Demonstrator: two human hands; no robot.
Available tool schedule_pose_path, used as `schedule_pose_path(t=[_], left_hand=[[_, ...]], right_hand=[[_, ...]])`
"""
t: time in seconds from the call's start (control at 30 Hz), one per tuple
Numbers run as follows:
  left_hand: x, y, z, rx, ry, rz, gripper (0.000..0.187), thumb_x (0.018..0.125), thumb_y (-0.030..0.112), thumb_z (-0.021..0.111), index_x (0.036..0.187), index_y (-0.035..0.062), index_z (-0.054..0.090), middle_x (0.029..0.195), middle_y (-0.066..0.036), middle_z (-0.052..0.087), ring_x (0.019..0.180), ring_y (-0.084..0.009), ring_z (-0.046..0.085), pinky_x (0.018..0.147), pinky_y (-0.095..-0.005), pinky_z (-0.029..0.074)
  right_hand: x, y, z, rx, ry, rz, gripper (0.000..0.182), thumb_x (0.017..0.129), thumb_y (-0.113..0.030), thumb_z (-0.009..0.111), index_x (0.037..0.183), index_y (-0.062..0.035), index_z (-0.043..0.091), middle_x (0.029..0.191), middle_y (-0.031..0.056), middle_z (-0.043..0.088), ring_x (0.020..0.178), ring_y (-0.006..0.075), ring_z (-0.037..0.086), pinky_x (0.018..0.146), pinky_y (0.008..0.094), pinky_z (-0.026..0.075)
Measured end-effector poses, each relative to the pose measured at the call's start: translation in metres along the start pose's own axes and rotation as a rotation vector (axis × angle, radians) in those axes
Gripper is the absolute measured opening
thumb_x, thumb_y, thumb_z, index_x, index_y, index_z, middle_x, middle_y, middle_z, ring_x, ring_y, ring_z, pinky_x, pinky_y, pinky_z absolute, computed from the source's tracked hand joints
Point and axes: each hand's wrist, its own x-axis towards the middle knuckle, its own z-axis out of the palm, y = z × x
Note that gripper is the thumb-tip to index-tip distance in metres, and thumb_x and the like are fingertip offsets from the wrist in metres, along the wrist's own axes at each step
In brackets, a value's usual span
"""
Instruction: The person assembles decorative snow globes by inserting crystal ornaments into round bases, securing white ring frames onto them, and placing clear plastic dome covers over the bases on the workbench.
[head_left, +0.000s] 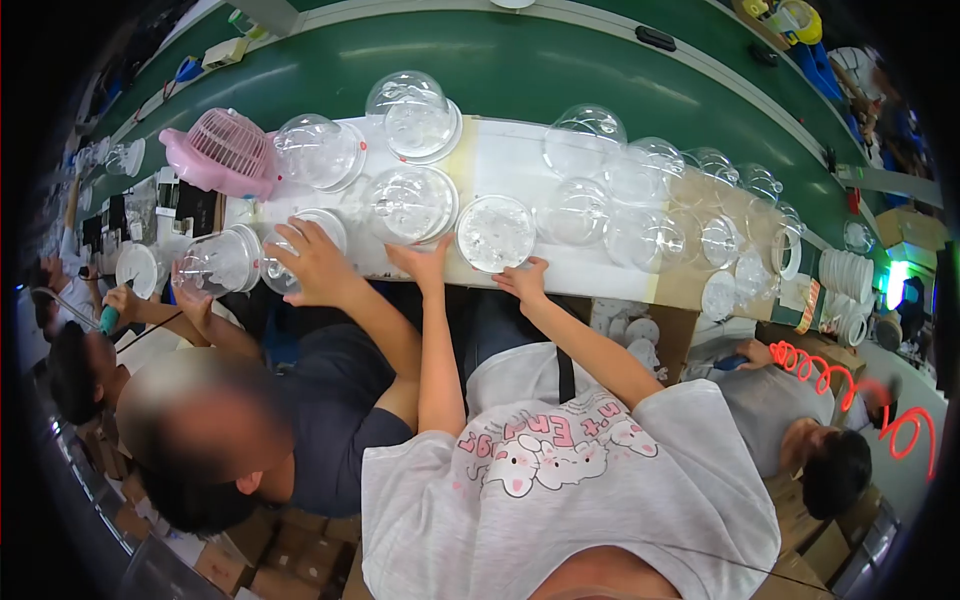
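Note:
My left hand (pixel 422 264) is at the near rim of a clear dome (pixel 405 200) on a white round base, its fingers against the edge. To its right, a white-rimmed round base (pixel 496 234) shows speckled white and clear bits on its face. My right hand (pixel 523 281) grips that base at its lower right edge, thumb and fingers at the rim. Behind these, another clear dome on a white base (pixel 415 115) stands on the white board (pixel 500 145). To the right of the round base is a clear dome (pixel 573 212).
Several clear domes (pixel 640 170) crowd the right side of the board, beside stacked white rings (pixel 846 275). A pink basket (pixel 222 150) sits at left. Close on my left, a co-worker's hand (pixel 318 265) is over another dome. A red coiled hose (pixel 825 370) hangs at right.

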Motion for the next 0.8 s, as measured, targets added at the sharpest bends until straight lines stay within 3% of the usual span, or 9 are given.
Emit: schedule_pose_path(t=[0.13,0.23,0.33,0.4,0.5,0.6,0.67,0.77,0.8], left_hand=[[0.026,0.007,-0.001,-0.210,-0.051,0.132,0.109,0.042,0.028,0.089,0.128,-0.0061,0.031,0.121,-0.024,0.046,0.111,-0.0363,0.045,0.094,-0.0426,0.035],[0.020,-0.002,-0.007,-0.301,-0.076,-0.042,0.106,0.043,0.026,0.088,0.127,-0.0069,0.033,0.118,-0.023,0.049,0.109,-0.0352,0.048,0.092,-0.0427,0.038],[0.010,-0.058,-0.007,-0.299,-0.005,-0.147,0.101,0.045,0.027,0.089,0.123,-0.0083,0.035,0.118,-0.024,0.048,0.110,-0.0358,0.047,0.094,-0.0432,0.037],[0.018,-0.056,-0.017,-0.123,0.066,-0.032,0.105,0.047,0.029,0.089,0.125,-0.0092,0.030,0.124,-0.026,0.040,0.115,-0.0351,0.042,0.096,-0.0425,0.034],[0.030,-0.034,-0.020,-0.128,0.119,-0.168,0.105,0.050,0.029,0.088,0.127,-0.0085,0.027,0.126,-0.025,0.037,0.118,-0.0358,0.037,0.098,-0.0422,0.032],[0.030,-0.025,-0.015,-0.038,0.236,-0.299,0.101,0.058,0.026,0.084,0.131,-0.0078,0.023,0.118,-0.021,0.040,0.115,-0.0358,0.038,0.095,-0.0430,0.033],[0.015,-0.035,-0.005,-0.005,0.398,-0.311,0.098,0.060,0.024,0.083,0.131,-0.0075,0.023,0.118,-0.021,0.040,0.113,-0.0355,0.038,0.095,-0.0423,0.034],[-0.031,-0.003,-0.021,-0.254,-0.018,-0.351,0.094,0.063,0.021,0.081,0.132,-0.0065,0.023,0.127,-0.023,0.035,0.119,-0.0349,0.035,0.098,-0.0411,0.033],[-0.043,0.000,-0.016,-0.238,-0.068,-0.132,0.096,0.062,0.019,0.081,0.133,-0.0050,0.023,0.133,-0.024,0.030,0.124,-0.0352,0.031,0.100,-0.0414,0.031]], right_hand=[[0.001,-0.001,-0.001,-0.067,-0.024,-0.024,0.057,0.080,0.003,0.052,0.120,-0.0031,0.013,0.101,0.0249,0.051,0.080,0.0289,0.064,0.069,0.0345,0.055],[0.001,-0.001,0.002,-0.090,-0.023,-0.045,0.056,0.080,0.001,0.053,0.119,-0.0023,0.013,0.099,0.0246,0.053,0.078,0.0284,0.065,0.068,0.0344,0.055],[0.006,-0.003,0.014,-0.133,-0.031,-0.095,0.059,0.080,-0.001,0.056,0.120,-0.0011,0.013,0.095,0.0238,0.055,0.076,0.0275,0.065,0.065,0.0334,0.055],[0.019,0.002,0.026,-0.164,-0.052,-0.140,0.065,0.079,-0.002,0.058,0.122,-0.0004,0.010,0.094,0.0235,0.057,0.074,0.0265,0.065,0.064,0.0319,0.054],[0.030,-0.001,0.044,-0.284,-0.168,-0.246,0.066,0.078,-0.008,0.061,0.127,0.0023,0.018,0.087,0.0194,0.061,0.072,0.0226,0.066,0.061,0.0291,0.052],[0.027,-0.024,0.028,-0.866,-0.243,-0.595,0.048,0.077,-0.013,0.061,0.120,-0.0025,0.042,0.081,0.0135,0.066,0.060,0.0219,0.064,0.058,0.0316,0.050],[-0.021,-0.057,0.009,-0.900,-0.064,-0.818,0.030,0.076,-0.020,0.063,0.103,-0.0081,0.059,0.080,0.0080,0.065,0.061,0.0217,0.062,0.058,0.0326,0.048],[-0.078,-0.114,-0.031,-0.914,0.322,-1.086,0.024,0.077,-0.022,0.065,0.098,-0.0098,0.060,0.071,0.0048,0.059,0.056,0.0206,0.056,0.052,0.0318,0.044],[-0.077,-0.128,-0.047,-0.937,0.453,-1.270,0.024,0.076,-0.024,0.067,0.094,-0.0097,0.060,0.070,0.0041,0.054,0.050,0.0199,0.051,0.048,0.0317,0.041]])
